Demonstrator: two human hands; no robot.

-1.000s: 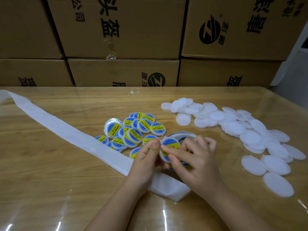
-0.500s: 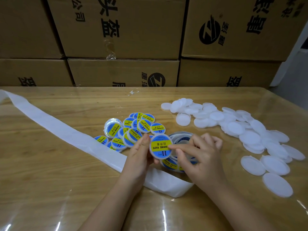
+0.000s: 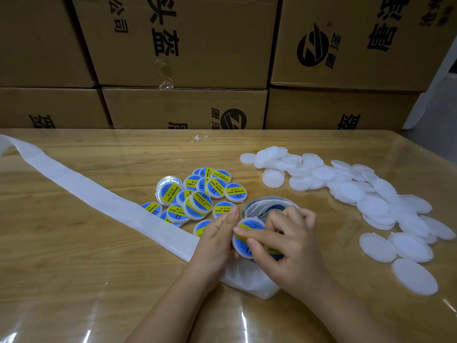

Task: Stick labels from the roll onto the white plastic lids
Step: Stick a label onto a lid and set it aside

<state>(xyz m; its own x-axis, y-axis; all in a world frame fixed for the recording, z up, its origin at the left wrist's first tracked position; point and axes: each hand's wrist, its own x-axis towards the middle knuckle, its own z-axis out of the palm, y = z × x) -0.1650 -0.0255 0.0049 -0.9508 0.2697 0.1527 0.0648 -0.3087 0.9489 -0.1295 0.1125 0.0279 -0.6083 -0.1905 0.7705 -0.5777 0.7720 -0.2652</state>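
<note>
My left hand [image 3: 217,237] holds a white lid bearing a blue and yellow label [image 3: 244,240] by its left edge, just in front of the label roll [image 3: 267,207]. My right hand [image 3: 289,246] lies over the lid, its index finger pressing across the label. The roll's lower part is hidden behind both hands. A pile of labelled lids [image 3: 197,196] lies to the left of the roll. Bare white lids [image 3: 358,194] spread across the right side of the table.
A long white strip of empty backing paper [image 3: 81,191] runs from the far left edge to under my hands. Stacked cardboard boxes [image 3: 185,45] wall off the back of the wooden table [image 3: 74,280], which has a clear cover. A paper scrap [image 3: 199,138] lies near the back.
The labelled lid has come down from its raised, upright position to a lower spot by the roll. My right hand has moved onto it, its index finger now pressing the label.
</note>
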